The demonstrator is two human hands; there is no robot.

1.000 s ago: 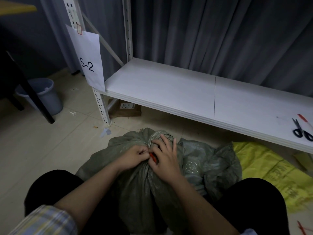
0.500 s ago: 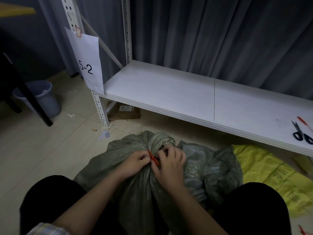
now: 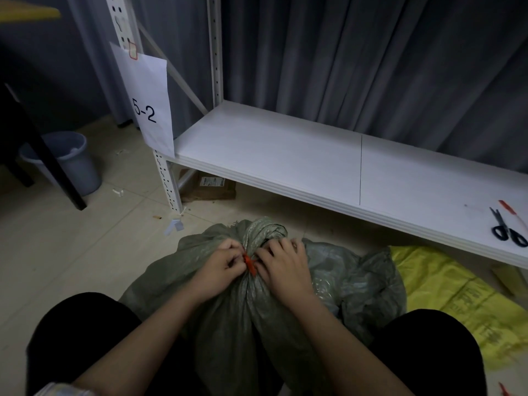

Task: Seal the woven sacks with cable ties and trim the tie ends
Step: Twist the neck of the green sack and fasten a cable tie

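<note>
Between the person's knees on the floor, the green woven sack (image 3: 251,310) stands with its neck bunched so both the left hand (image 3: 220,264) and right hand (image 3: 285,267) can pinch the red cable tie (image 3: 251,264) with curled fingers, likely cinching it; scissors (image 3: 507,230) wait on the shelf (image 3: 285,158).

Both forearms reach forward — left hand (image 3: 221,262) and right hand (image 3: 285,264) close together, fingers curled in a pinch.
</note>
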